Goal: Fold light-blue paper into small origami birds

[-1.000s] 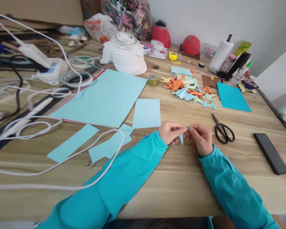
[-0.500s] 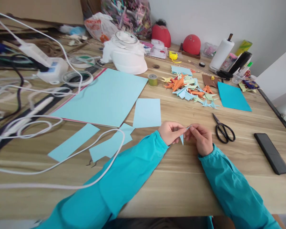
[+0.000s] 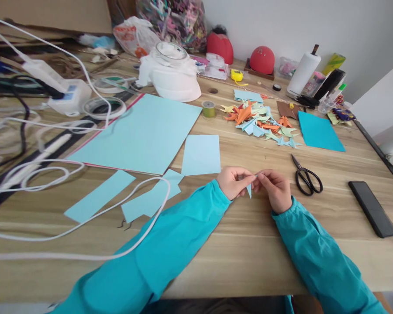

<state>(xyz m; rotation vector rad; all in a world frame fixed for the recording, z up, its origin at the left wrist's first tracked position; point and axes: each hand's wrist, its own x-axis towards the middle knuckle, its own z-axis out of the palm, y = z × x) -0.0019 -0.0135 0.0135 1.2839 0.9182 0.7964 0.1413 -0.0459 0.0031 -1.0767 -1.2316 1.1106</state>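
Note:
My left hand (image 3: 233,182) and my right hand (image 3: 277,190) meet over the wooden table (image 3: 255,244), both pinched on a small folded piece of light blue paper (image 3: 249,190) whose point hangs down between them. Both arms wear teal sleeves. A light blue paper rectangle (image 3: 201,154) lies just beyond my left hand. Black scissors (image 3: 306,177) lie to the right of my right hand.
A large light blue sheet (image 3: 140,135), paper strips (image 3: 100,200) and offcuts (image 3: 152,198) lie on the left, crossed by white cables (image 3: 85,218). A pile of folded paper cranes (image 3: 260,123), a teal sheet (image 3: 319,132), a thread spool (image 3: 208,109) and a black phone (image 3: 372,209) sit around.

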